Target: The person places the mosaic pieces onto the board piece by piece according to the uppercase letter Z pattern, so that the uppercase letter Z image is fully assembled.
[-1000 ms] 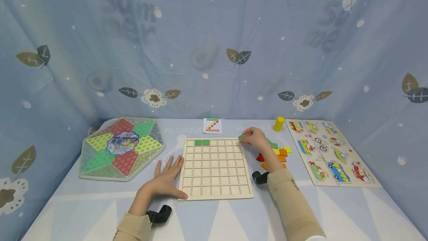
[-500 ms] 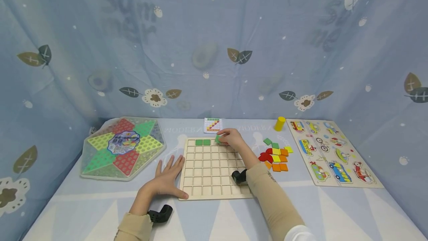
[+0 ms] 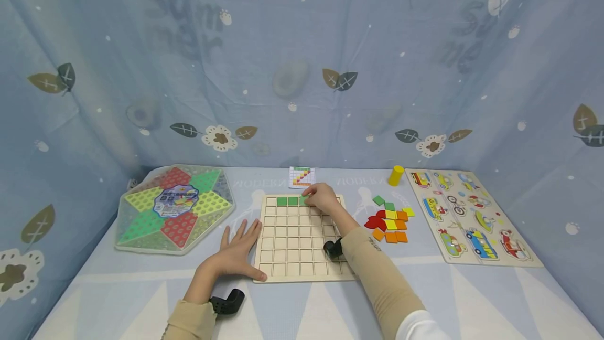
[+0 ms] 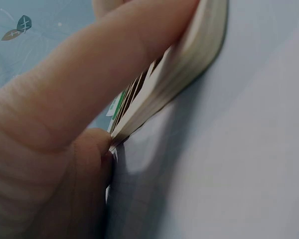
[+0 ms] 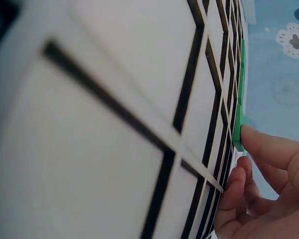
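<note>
Green tile (image 5: 238, 127) in far row of grid board (image 3: 292, 232), just R of 2 other green tiles (image 3: 282, 201); looks sq., so no clear long axis, sides approx. in line w/ grid. R hand (image 3: 325, 198): one digit on tile, can't tell if pinching or pressing. L hand (image 3: 233, 257) spread, grasping nothing, thumb on board's near-L corner. R sleeve (image 3: 377, 277) & black wrist unit (image 3: 333, 249) block pt. of board's R side; loose tiles (image 3: 390, 224) R, pattern card (image 3: 302, 177) behind.

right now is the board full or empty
The board is mostly empty: three green tiles along its far row, the third touched by the right hand; other visible cells are bare.
</note>
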`<state>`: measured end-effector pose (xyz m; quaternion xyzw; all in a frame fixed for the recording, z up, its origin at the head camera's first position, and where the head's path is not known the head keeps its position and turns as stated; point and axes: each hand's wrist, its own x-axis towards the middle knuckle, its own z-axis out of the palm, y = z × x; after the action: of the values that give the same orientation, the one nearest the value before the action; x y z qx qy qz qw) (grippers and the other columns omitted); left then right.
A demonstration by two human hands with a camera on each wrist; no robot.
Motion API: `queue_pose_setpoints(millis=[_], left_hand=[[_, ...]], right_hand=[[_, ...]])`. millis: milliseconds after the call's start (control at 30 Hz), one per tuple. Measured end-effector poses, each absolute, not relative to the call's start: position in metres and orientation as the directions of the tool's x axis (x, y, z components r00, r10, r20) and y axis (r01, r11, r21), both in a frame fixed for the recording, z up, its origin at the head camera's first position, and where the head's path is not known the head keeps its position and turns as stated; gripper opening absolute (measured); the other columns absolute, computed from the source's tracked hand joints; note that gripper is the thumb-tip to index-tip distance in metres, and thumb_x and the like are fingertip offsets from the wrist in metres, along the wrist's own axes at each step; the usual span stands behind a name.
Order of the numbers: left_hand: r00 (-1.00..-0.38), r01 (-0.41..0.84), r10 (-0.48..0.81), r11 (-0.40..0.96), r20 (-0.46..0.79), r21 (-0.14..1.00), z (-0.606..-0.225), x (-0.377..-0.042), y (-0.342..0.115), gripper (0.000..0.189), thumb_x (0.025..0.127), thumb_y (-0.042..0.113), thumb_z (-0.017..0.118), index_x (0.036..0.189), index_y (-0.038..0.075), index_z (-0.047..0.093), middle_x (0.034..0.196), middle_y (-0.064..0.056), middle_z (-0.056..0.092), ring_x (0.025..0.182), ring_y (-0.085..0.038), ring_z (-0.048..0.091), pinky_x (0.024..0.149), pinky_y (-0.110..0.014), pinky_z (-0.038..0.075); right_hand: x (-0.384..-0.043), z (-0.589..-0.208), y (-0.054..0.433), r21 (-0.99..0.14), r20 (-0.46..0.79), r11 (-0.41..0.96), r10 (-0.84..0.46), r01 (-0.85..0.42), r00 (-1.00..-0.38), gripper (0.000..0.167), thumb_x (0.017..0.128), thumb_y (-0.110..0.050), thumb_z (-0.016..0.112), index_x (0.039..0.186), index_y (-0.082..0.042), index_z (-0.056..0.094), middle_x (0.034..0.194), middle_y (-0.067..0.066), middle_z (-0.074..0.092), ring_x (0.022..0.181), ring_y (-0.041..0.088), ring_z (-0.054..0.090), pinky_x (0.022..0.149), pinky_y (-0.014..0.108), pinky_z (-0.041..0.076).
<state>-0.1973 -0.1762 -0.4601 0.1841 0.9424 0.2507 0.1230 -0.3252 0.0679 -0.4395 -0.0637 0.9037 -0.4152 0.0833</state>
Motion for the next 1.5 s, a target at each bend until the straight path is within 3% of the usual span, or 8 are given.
queue_pose_setpoints(millis=[267,533,967,1100,1300,1500], left_hand=[[-0.892,0.31,0.433,0.796,-0.13,0.519,-0.457,-0.197,-0.177,0.123,0.057,0.057,0.079,0.148,0.006,0.016,0.154,-0.017,0.008,0.139,-0.041,-0.004,0.101,-0.065,-0.013],[-0.878,0.339,0.459,0.797,-0.135,0.5,-0.457,-0.196,-0.177,0.114,0.059,0.059,0.077,0.148,0.012,0.022,0.154,-0.017,0.004,0.139,-0.042,-0.006,0.1,-0.066,-0.013],[-0.88,0.338,0.455,0.802,-0.135,0.493,-0.454,-0.195,-0.176,0.114,0.058,0.058,0.078,0.148,0.013,0.024,0.154,-0.018,0.004,0.138,-0.043,-0.005,0.1,-0.067,-0.012],[-0.882,0.334,0.449,0.807,-0.14,0.487,-0.452,-0.194,-0.176,0.114,0.058,0.059,0.078,0.147,0.012,0.024,0.154,-0.019,0.005,0.138,-0.044,-0.005,0.1,-0.067,-0.012],[-0.876,0.347,0.463,0.799,-0.135,0.491,-0.452,-0.194,-0.178,0.114,0.059,0.059,0.077,0.148,0.012,0.023,0.154,-0.019,0.004,0.138,-0.044,-0.005,0.099,-0.067,-0.012],[-0.875,0.349,0.467,0.794,-0.131,0.498,-0.454,-0.194,-0.179,0.115,0.059,0.06,0.077,0.148,0.012,0.023,0.154,-0.019,0.004,0.138,-0.044,-0.006,0.099,-0.067,-0.013]], right_hand=[[-0.323,-0.437,0.069,-0.732,-0.109,0.678,-0.2,-0.058,-0.974,0.022,0.084,-0.014,0.068,0.104,-0.007,0.065,0.092,0.008,0.059,0.074,0.019,0.054,0.061,0.029,0.044],[-0.322,-0.43,0.088,-0.791,-0.087,0.611,-0.164,-0.032,-0.983,0.028,0.086,-0.015,0.065,0.112,-0.005,0.063,0.103,0.013,0.059,0.088,0.025,0.057,0.071,0.035,0.048],[-0.322,-0.426,0.149,-0.79,-0.073,0.613,-0.054,0.025,-0.996,0.03,0.087,-0.011,0.063,0.115,-0.001,0.06,0.103,0.017,0.058,0.09,0.028,0.056,0.075,0.037,0.046],[-0.323,-0.429,0.171,-0.739,-0.08,0.669,0.035,0.083,-0.996,0.029,0.086,-0.011,0.063,0.113,-0.002,0.06,0.104,0.017,0.058,0.088,0.027,0.054,0.075,0.036,0.047],[-0.321,-0.432,0.198,-0.572,-0.111,0.797,0.159,0.194,-0.981,0.03,0.086,-0.005,0.056,0.116,-0.004,0.06,0.116,0.02,0.056,0.089,0.031,0.052,0.079,0.038,0.048],[-0.321,-0.435,0.209,-0.444,-0.113,0.878,0.142,0.178,-0.983,0.032,0.084,-0.002,0.053,0.116,-0.003,0.061,0.102,0.019,0.061,0.081,0.031,0.052,0.072,0.038,0.045]])
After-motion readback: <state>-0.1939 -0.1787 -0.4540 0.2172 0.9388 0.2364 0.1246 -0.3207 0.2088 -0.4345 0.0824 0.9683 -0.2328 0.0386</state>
